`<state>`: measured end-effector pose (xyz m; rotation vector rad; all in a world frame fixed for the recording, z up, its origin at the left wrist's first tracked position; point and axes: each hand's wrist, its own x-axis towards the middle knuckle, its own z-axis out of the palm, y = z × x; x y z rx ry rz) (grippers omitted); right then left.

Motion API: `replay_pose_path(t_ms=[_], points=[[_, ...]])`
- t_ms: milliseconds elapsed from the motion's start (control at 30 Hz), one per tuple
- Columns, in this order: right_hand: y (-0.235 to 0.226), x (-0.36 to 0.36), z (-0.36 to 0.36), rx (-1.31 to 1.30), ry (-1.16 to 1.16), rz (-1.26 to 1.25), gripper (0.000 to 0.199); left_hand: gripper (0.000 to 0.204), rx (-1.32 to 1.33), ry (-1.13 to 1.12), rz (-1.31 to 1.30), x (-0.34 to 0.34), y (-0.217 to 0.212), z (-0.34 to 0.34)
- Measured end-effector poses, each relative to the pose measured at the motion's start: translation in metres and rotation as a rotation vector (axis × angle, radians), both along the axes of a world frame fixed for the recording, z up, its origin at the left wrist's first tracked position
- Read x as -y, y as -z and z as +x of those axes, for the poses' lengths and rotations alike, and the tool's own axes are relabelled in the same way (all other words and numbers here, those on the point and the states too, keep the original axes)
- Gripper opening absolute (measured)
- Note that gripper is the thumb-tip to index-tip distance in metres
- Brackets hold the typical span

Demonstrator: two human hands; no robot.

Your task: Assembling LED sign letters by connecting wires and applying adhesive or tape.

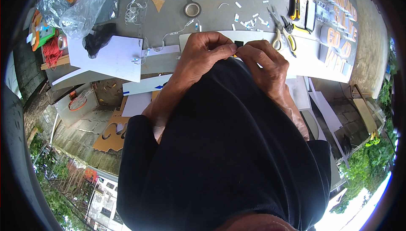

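My left hand point(207, 53) and my right hand point(266, 62) meet at the near edge of the table, their fingertips pinched close together. Between them shows a small flat black piece point(239, 43) that looks like tape, and both hands grip it. A tiny orange-yellow spot appears under the left fingertips, too small to name. Beneath the hands lies a white board point(186, 41), partly hidden by them and by my dark shirt. A string of white LED modules point(175, 32) with wire runs over the table just left of my left hand.
Ahead lies a dark tape roll point(192, 9), with small white pieces point(255, 21) scattered to its right. Scissors point(279, 30) and a yellow-black cutter point(294, 5) are right of them. Raised letters point(334, 41) stand far right. Clear plastic point(86, 9) and red cord point(52, 52) lie left.
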<state>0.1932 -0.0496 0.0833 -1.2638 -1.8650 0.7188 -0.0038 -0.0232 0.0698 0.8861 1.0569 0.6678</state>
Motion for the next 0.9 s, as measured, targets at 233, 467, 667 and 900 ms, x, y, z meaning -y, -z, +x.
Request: replay_pose_path(t_ms=[233, 467, 667, 900], points=[[0.005, -0.002, 0.006, 0.124, -0.025, 0.21, 0.038, 0.014, -0.147, 0.049, 0.121, 0.0, -0.009, -0.003], [0.002, -0.001, 0.003, 0.244, -0.081, 0.23, 0.037, 0.009, -0.373, 0.002, 0.499, 0.005, -0.01, 0.005], [0.018, 0.002, 0.001, 0.3, -0.102, 0.14, 0.025, 0.012, -0.533, 0.037, 0.866, 0.003, -0.003, 0.009], [0.016, 0.002, 0.004, 0.318, -0.087, 0.047, 0.02, 0.02, -0.538, 0.118, 0.921, -0.003, 0.001, 0.008]])
